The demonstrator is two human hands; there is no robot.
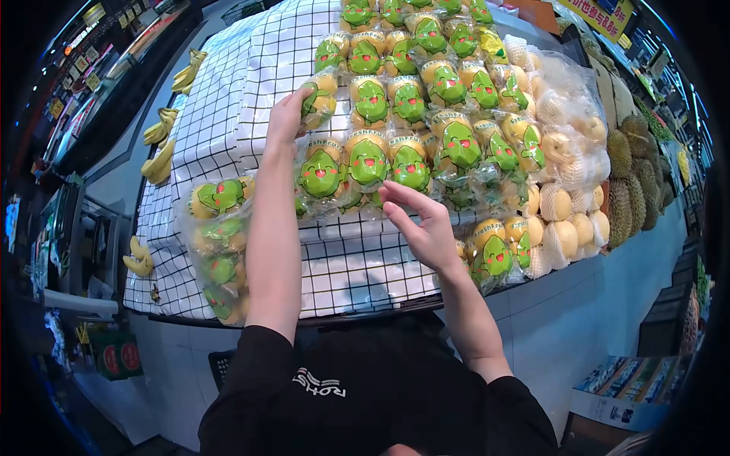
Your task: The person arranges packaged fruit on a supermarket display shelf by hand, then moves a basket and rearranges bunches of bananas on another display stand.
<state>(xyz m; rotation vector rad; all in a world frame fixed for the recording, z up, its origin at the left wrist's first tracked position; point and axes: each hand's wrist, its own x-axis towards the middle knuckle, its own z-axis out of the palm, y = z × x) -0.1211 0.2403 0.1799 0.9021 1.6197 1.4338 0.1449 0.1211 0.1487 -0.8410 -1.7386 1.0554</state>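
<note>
My left hand (286,121) reaches far over the display and grips the left side of a clear bag of yellow fruit (323,102). This bag carries a green cartoon print and stands at the left end of a row of similar bags. My right hand (427,232) hovers in front of the nearest row, thumb and fingers apart, with nothing in it. Just beyond its fingertips is another printed fruit bag (411,167). A stack of the same bags (220,266) lies to the left of my left forearm.
A black-and-white checked cloth (342,266) covers the stand. Bananas (158,163) lie along its left edge. On the right are pale round fruits in foam nets (563,239), with durians (635,175) beyond. Shelving stands at far left.
</note>
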